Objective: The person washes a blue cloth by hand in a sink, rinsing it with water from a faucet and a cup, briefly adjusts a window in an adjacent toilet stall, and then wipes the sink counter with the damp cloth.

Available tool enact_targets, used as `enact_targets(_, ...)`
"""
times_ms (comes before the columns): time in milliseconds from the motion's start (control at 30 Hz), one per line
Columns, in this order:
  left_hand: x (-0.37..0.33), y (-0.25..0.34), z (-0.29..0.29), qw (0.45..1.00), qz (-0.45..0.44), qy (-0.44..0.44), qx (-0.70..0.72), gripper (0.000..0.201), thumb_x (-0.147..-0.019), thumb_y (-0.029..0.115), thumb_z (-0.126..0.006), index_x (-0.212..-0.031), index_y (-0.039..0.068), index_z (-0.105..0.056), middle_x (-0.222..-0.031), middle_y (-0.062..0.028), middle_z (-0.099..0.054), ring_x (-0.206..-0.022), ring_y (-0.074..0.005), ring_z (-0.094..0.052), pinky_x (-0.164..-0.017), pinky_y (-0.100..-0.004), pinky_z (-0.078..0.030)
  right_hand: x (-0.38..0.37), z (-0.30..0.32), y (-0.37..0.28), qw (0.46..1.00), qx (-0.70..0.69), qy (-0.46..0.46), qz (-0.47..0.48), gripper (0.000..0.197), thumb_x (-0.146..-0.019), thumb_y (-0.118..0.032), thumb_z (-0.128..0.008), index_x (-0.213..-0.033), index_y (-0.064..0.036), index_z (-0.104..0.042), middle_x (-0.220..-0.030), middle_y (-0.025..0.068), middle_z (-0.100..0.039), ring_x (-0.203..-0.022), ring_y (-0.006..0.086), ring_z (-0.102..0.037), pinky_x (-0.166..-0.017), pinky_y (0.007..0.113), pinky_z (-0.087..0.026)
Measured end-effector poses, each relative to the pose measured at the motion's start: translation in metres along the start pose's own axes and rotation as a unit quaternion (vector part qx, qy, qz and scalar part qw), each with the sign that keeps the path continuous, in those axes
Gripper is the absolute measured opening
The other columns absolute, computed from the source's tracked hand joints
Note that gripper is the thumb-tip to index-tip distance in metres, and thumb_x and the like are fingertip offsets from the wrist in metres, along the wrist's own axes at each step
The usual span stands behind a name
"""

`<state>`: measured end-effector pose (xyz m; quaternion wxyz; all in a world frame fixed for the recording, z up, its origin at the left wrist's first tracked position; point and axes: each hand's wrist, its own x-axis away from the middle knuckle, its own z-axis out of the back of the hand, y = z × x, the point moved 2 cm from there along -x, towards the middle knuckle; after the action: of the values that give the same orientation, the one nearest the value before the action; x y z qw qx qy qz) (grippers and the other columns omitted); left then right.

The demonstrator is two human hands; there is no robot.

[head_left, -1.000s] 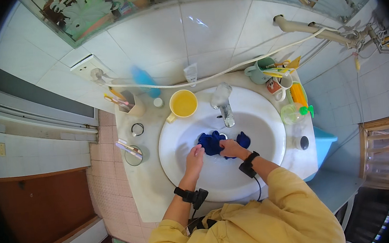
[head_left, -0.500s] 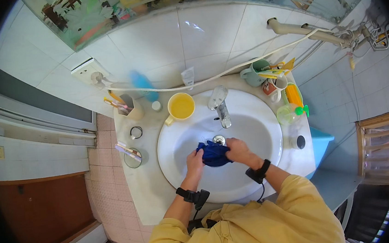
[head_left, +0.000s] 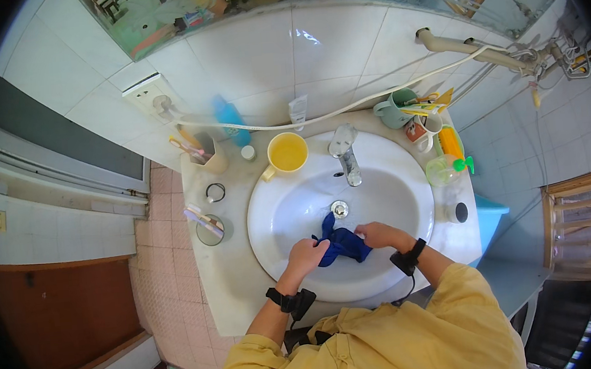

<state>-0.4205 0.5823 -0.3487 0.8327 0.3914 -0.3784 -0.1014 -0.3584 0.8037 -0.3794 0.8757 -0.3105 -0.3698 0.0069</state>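
A dark blue cloth (head_left: 343,244), bunched and creased, hangs between my two hands over the near part of the white oval sink (head_left: 261,237). My left hand (head_left: 307,255) is closed round its left end, while a loose corner sticks up toward the drain (head_left: 339,209). The fingers of my right hand (head_left: 381,234) pinch the cloth's upper right edge. Beyond the drain stands a metal faucet (head_left: 347,153). A yellow mug (head_left: 287,153) rests at the sink's far left rim.
Left on the counter (head_left: 241,287) are a glass (head_left: 210,230) with toothbrushes, a beige cup (head_left: 210,157) and a blue bottle (head_left: 231,120). Rightward are a green mug (head_left: 391,113), a patterned mug (head_left: 423,131) and a green-topped pump bottle (head_left: 443,170). A white hose (head_left: 346,116) crosses behind.
Both hands have drawn the cloth nearer to me, away from the drain, which shows more fully now. The cloth is spread wider, with a corner standing out. The whole view has shifted slightly.
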Motion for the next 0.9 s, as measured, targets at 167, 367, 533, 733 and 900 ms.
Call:
enact_targets(167, 0.019, 0.022, 0.010, 0.998, 0.029, -0.055, -0.011, 0.053, -0.079, 0.045, -0.050, -0.064, -0.005, -0.059, -0.056, -0.0205, -0.054, -0.053, -0.0328, -0.055, -0.054, -0.0415, -0.041, -0.048, -0.017, 0.004, 0.991, 0.082, 0.100, 0.034, 0.049, -0.072, -0.002, -0.046, -0.121, 0.0026, -0.044, -0.131, 0.0170, -0.042, -0.119, 0.0308, -0.043, -0.094, 0.038, -0.039)
enact_targets(367, 0.032, 0.026, 0.016, 0.998, 0.012, -0.037, 0.045, 0.054, -0.080, 0.045, -0.051, -0.061, -0.005, -0.057, -0.053, -0.0185, -0.052, -0.050, -0.0299, -0.052, -0.053, -0.0394, -0.040, -0.075, -0.046, 0.009, 0.974, 0.179, 0.129, 0.046, 0.051, -0.075, -0.007, -0.049, -0.124, 0.0021, -0.041, -0.130, 0.0207, -0.041, -0.121, 0.0328, -0.040, -0.096, 0.042, -0.037)
enact_targets(533, 0.036, 0.043, 0.022, 0.996, -0.007, -0.060, 0.068, 0.049, -0.081, 0.042, -0.057, -0.066, -0.005, -0.057, -0.052, -0.0081, -0.049, -0.051, -0.0137, -0.046, -0.050, -0.0319, -0.039, -0.078, -0.039, 0.000, 0.965, 0.242, 0.101, 0.009, 0.039, -0.076, -0.009, -0.049, -0.113, 0.0018, -0.049, -0.117, 0.0208, -0.048, -0.110, 0.0328, -0.048, -0.094, 0.039, -0.038)
enact_targets(733, 0.028, 0.037, 0.016, 0.979, -0.122, -0.028, 0.163, 0.025, -0.079, 0.019, -0.063, -0.088, -0.003, -0.055, -0.071, -0.0053, -0.055, -0.065, -0.0095, -0.051, -0.059, -0.0255, -0.044, -0.036, -0.013, -0.016, 0.968, -0.068, 0.030, 0.239, 0.043, -0.076, -0.023, -0.058, -0.114, -0.0043, -0.055, -0.108, 0.0164, -0.056, -0.103, 0.0303, -0.053, -0.088, 0.036, -0.041)
enact_targets(900, 0.015, 0.047, 0.016, 0.953, -0.159, 0.020, 0.255, 0.025, -0.077, 0.016, -0.061, -0.096, 0.001, -0.055, -0.069, -0.0092, -0.055, -0.061, -0.0139, -0.050, -0.058, -0.0262, -0.043, 0.004, 0.036, -0.020, 0.993, -0.109, -0.016, 0.050, 0.031, -0.078, -0.030, -0.060, -0.092, -0.0018, -0.061, -0.077, 0.0157, -0.062, -0.079, 0.0262, -0.060, -0.074, 0.036, -0.046)
